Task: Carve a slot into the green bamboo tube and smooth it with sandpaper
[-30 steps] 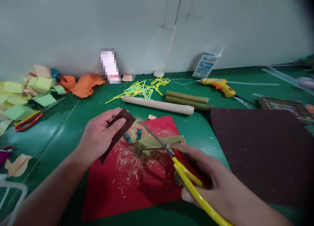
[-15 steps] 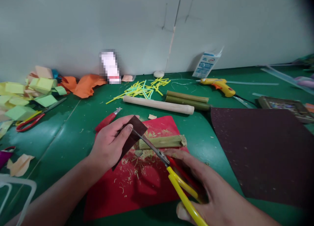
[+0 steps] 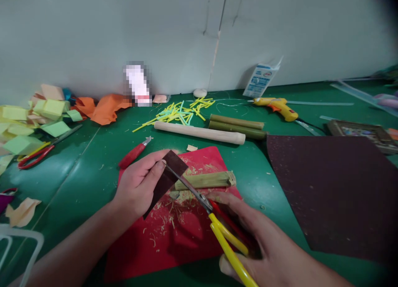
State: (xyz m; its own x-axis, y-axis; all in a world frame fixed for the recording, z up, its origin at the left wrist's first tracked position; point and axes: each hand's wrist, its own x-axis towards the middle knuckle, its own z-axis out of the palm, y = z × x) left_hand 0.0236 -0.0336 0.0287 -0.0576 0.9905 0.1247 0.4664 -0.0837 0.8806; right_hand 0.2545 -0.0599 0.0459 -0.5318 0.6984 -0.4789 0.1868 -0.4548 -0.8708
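The left hand pinches a narrow dark strip between thumb and fingers, holding it slantwise above the left part of the red sheet. The right hand is wrapped around the red and yellow handles of the scissors over the red sheet's right part, their blades meeting the strip beside the left thumb; whether they have cut into it, I cannot tell. Pale shavings and a split bamboo piece lie on the red sheet. Near its far left corner, on the green tabletop, rests a red-handled knife. Beyond the red sheet lie a pale stick and, farther off, yellow and green strips. A large dark sheet spreads to the red sheet's right.
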